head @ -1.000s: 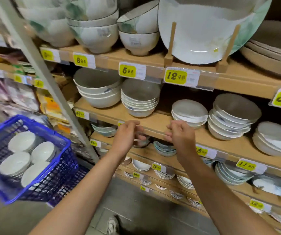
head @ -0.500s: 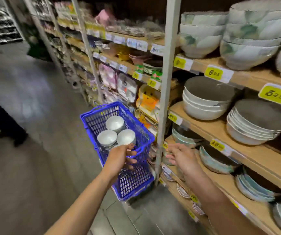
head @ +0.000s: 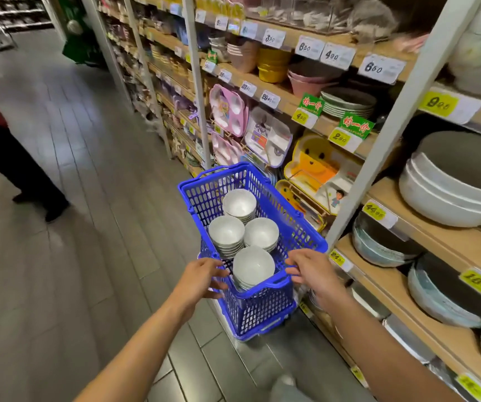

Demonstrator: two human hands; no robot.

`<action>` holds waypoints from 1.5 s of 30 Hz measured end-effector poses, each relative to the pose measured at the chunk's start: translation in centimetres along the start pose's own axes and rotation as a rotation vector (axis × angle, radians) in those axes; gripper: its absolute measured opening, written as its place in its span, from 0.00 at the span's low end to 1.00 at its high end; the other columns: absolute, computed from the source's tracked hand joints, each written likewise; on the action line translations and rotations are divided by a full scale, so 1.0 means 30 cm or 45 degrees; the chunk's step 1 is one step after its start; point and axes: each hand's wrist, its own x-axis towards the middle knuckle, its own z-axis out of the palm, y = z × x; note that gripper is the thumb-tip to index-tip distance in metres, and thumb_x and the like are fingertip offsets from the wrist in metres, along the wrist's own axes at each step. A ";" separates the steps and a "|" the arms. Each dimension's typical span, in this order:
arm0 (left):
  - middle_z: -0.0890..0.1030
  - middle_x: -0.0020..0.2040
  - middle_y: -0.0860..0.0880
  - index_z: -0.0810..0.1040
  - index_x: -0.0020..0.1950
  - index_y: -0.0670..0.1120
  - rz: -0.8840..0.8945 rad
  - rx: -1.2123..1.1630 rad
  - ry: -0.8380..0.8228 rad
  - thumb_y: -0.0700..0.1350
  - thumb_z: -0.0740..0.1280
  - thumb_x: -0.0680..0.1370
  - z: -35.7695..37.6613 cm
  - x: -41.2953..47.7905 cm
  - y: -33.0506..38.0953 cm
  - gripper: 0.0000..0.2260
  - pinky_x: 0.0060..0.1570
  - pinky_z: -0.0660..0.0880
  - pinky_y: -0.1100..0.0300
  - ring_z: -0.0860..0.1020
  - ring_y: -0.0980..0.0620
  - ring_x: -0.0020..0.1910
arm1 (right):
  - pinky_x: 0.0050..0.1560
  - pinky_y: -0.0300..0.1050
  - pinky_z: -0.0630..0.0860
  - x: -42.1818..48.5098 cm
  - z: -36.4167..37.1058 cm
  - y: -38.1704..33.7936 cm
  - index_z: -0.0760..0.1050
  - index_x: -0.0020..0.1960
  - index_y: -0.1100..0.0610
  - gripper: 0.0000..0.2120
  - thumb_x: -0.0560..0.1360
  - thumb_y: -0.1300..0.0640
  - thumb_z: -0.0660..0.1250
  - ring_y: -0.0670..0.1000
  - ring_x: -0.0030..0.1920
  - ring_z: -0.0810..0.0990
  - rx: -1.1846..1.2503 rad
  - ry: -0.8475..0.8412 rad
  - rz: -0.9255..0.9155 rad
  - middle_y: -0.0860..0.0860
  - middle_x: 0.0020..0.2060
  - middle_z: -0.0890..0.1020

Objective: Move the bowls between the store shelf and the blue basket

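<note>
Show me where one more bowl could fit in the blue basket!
The roomiest patch in the blue basket is its far left corner, between the wall and the farthest bowl stack. A thin strip runs along the right wall beside the right stack. The near end is crowded: the nearest stack sits between the left hand and right hand.

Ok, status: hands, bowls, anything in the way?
Left hand, right hand at near rim of blue plastic basket, grip unclear. Four white bowl stacks inside. Nothing blocking.
</note>
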 end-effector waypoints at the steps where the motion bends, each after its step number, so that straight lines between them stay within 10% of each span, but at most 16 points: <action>1: 0.83 0.44 0.44 0.76 0.54 0.42 -0.018 -0.004 0.004 0.42 0.56 0.81 -0.003 0.032 0.003 0.11 0.30 0.78 0.58 0.80 0.50 0.32 | 0.36 0.40 0.75 0.037 0.014 0.001 0.79 0.43 0.56 0.08 0.78 0.57 0.63 0.47 0.36 0.79 -0.009 -0.003 0.012 0.50 0.37 0.81; 10: 0.75 0.40 0.43 0.74 0.46 0.41 -0.097 0.145 0.020 0.38 0.56 0.80 0.083 0.367 0.065 0.08 0.29 0.74 0.60 0.74 0.47 0.34 | 0.40 0.47 0.68 0.461 0.133 0.033 0.75 0.32 0.55 0.13 0.75 0.61 0.64 0.53 0.40 0.73 -0.349 -0.056 0.073 0.53 0.32 0.76; 20: 0.81 0.52 0.46 0.79 0.55 0.44 -0.267 0.491 -0.116 0.40 0.63 0.78 0.225 0.723 -0.074 0.09 0.52 0.76 0.53 0.78 0.48 0.52 | 0.59 0.46 0.72 0.710 0.208 0.197 0.72 0.65 0.66 0.21 0.77 0.55 0.63 0.58 0.65 0.75 -0.975 -0.275 0.475 0.62 0.64 0.76; 24: 0.74 0.50 0.43 0.72 0.40 0.47 -0.537 0.781 -0.177 0.43 0.59 0.80 0.250 0.806 -0.140 0.09 0.50 0.72 0.54 0.73 0.48 0.50 | 0.58 0.46 0.73 0.733 0.244 0.237 0.74 0.64 0.65 0.19 0.78 0.57 0.62 0.59 0.63 0.76 -1.005 -0.291 0.588 0.62 0.63 0.77; 28: 0.75 0.64 0.37 0.69 0.67 0.35 -0.663 0.874 -0.253 0.43 0.60 0.80 0.283 0.826 -0.177 0.19 0.59 0.73 0.54 0.75 0.40 0.63 | 0.52 0.46 0.75 0.737 0.254 0.250 0.74 0.64 0.64 0.18 0.78 0.56 0.62 0.60 0.60 0.78 -0.999 -0.215 0.635 0.62 0.61 0.78; 31: 0.74 0.65 0.37 0.65 0.70 0.32 -0.703 0.873 -0.256 0.44 0.62 0.79 0.289 0.819 -0.189 0.23 0.61 0.73 0.52 0.74 0.41 0.64 | 0.47 0.47 0.74 0.732 0.267 0.250 0.74 0.64 0.63 0.18 0.78 0.56 0.61 0.60 0.56 0.78 -0.998 -0.176 0.670 0.61 0.60 0.78; 35: 0.78 0.60 0.39 0.69 0.69 0.35 -0.695 0.759 -0.309 0.43 0.63 0.79 0.278 0.840 -0.187 0.21 0.47 0.74 0.54 0.78 0.41 0.57 | 0.42 0.45 0.70 0.723 0.282 0.241 0.73 0.63 0.64 0.16 0.79 0.57 0.60 0.60 0.56 0.78 -1.018 -0.141 0.701 0.61 0.59 0.78; 45: 0.82 0.54 0.42 0.78 0.58 0.41 -0.286 0.872 -0.498 0.45 0.61 0.78 0.186 0.833 -0.066 0.13 0.56 0.76 0.49 0.79 0.42 0.54 | 0.46 0.45 0.70 0.695 0.205 0.072 0.77 0.55 0.65 0.13 0.78 0.58 0.59 0.61 0.56 0.78 -1.051 -0.014 0.508 0.61 0.56 0.79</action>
